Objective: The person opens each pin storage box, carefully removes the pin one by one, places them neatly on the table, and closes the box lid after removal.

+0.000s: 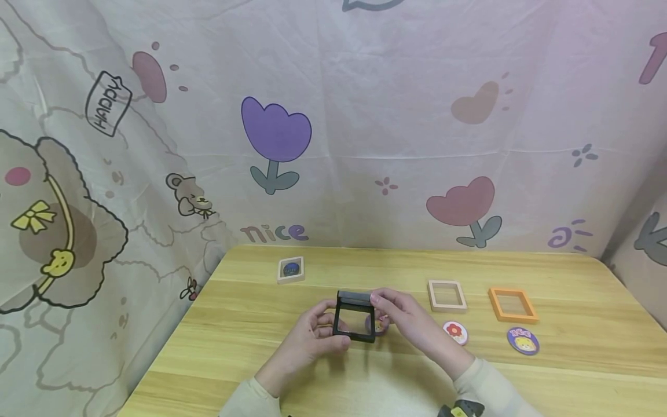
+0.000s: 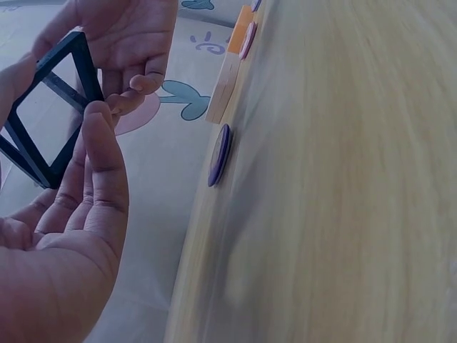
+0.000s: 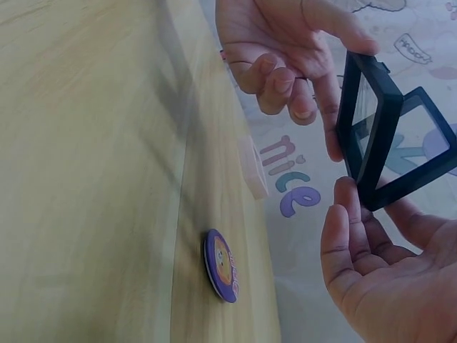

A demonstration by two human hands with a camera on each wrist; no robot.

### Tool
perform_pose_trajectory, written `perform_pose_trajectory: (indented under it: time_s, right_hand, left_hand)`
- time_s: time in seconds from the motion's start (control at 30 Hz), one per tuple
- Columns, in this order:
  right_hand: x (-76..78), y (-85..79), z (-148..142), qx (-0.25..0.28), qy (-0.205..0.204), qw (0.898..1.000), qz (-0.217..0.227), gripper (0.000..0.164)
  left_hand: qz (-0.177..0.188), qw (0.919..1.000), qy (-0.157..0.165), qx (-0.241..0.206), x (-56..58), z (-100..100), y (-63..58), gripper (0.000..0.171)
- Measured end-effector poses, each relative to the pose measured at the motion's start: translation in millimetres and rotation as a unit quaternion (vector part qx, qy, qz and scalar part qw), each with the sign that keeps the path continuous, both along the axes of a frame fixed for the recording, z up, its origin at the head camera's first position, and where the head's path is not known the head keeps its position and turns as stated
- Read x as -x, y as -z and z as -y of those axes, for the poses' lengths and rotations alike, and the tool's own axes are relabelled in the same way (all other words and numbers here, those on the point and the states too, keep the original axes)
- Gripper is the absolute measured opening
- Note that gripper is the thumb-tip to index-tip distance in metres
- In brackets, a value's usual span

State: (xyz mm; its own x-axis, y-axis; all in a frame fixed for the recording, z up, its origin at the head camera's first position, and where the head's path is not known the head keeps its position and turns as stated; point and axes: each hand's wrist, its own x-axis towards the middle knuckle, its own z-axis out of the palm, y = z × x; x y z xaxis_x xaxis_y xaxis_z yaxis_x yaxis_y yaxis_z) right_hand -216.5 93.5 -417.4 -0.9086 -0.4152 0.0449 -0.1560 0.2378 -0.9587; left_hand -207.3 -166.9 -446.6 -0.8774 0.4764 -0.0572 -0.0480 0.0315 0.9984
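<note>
A small black hinged display frame [image 1: 356,299] with clear film windows is held above the table, its two halves swung apart. My left hand [image 1: 319,337] grips its left side, thumb at the lower edge. At the opposite side, my right hand [image 1: 405,315] pinches the upper right corner. The right wrist view shows the angle between the black frame's [image 3: 383,118] halves, with nothing visible inside. Behind it on the table lies a purple round badge [image 1: 383,324], partly hidden in the head view; the whole badge [image 3: 221,266] shows in the right wrist view.
A white frame [image 1: 290,280] holding a dark blue round piece lies at the back left. To the right are a pale pink frame [image 1: 448,308], an orange frame [image 1: 516,317], a red-flower badge [image 1: 455,332] and another purple badge [image 1: 523,340]. A printed curtain [image 1: 365,202] hangs behind the table.
</note>
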Motion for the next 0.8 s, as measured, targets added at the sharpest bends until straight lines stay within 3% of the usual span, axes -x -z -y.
perform_pose_trajectory:
  time_s: [0.47,0.8]
  right_hand:
    - [-6.6,5.0,-3.8,0.049,-0.038,0.998,0.001,0.037]
    - [-8.8,8.3,-5.3,0.023,-0.043,0.998,-0.027,0.045]
  left_hand:
    - [0.017,0.9997,-0.009,-0.012,-0.2,-1.6,1.5,0.070]
    - [0.014,0.9997,0.003,-0.021,1.3,-0.8,4.7,0.064]
